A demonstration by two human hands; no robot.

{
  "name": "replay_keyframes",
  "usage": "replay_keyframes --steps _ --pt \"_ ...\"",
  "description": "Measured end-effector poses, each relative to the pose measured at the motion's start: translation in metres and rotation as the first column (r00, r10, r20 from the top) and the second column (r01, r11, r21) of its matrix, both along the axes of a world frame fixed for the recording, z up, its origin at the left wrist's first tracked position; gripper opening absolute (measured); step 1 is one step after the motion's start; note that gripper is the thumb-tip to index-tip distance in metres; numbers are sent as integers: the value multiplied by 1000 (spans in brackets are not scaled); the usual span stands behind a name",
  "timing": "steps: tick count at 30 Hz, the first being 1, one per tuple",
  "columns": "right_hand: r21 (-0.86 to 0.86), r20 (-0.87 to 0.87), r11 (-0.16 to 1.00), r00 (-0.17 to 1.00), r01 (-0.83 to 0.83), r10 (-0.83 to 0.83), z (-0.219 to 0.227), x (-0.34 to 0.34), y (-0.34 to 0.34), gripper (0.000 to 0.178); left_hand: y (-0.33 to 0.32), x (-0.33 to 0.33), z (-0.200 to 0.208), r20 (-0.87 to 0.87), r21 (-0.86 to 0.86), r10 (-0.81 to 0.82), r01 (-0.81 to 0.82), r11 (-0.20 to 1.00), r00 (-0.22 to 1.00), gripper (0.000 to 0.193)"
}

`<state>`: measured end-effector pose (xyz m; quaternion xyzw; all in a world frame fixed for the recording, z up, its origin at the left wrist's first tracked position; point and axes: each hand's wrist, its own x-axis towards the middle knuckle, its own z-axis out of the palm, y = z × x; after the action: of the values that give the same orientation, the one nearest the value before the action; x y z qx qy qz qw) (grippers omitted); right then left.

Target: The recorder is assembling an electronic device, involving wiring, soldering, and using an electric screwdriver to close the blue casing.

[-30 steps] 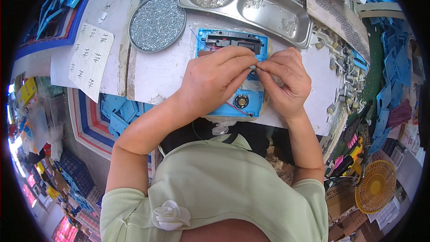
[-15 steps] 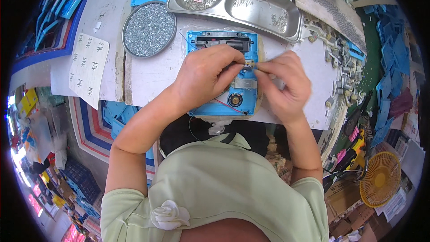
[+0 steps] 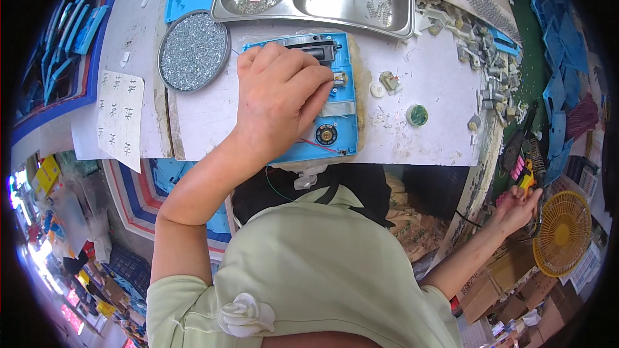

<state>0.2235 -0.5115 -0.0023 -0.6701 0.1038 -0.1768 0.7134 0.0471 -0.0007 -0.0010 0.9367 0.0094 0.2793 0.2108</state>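
A blue plastic housing (image 3: 349, 122) lies on the table before me, with a round speaker (image 3: 326, 134), a black part (image 3: 320, 52) and a strip of clear film (image 3: 339, 109) on it. My left hand (image 3: 274, 93) rests over its left side, thumb and forefinger closed beside a small metal part (image 3: 340, 79); what they pinch is hidden. Thin wires run along the housing's lower edge. Far to the right, off the table, my right hand (image 3: 514, 211) is beside a yellow-and-black tool (image 3: 527, 180), fingers bent and apart; no firm grip shows.
A round dish of screws (image 3: 193, 51) stands left of the housing, and a steel compartment tray (image 3: 309, 18) behind it. Small motors (image 3: 493, 96) are heaped along the right edge. A green disc (image 3: 417, 115) lies nearer. A yellow basket (image 3: 562, 235) is at far right.
My right hand has left the housing and swung far right to the yellow-and-black tool. My left hand stays over the housing. The view has shifted, uncovering the green disc.
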Motion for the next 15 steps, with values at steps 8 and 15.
replay_keyframes --steps 8,15 --pt "-262 -1 947 982 184 -191 19 12 35 52 -5 3 -1 -40 47 26 -24 999 999 17" --pt "-283 230 943 967 177 -113 29 -49 -10 34 -1 9 1 -44 58 34 -32 998 998 19"
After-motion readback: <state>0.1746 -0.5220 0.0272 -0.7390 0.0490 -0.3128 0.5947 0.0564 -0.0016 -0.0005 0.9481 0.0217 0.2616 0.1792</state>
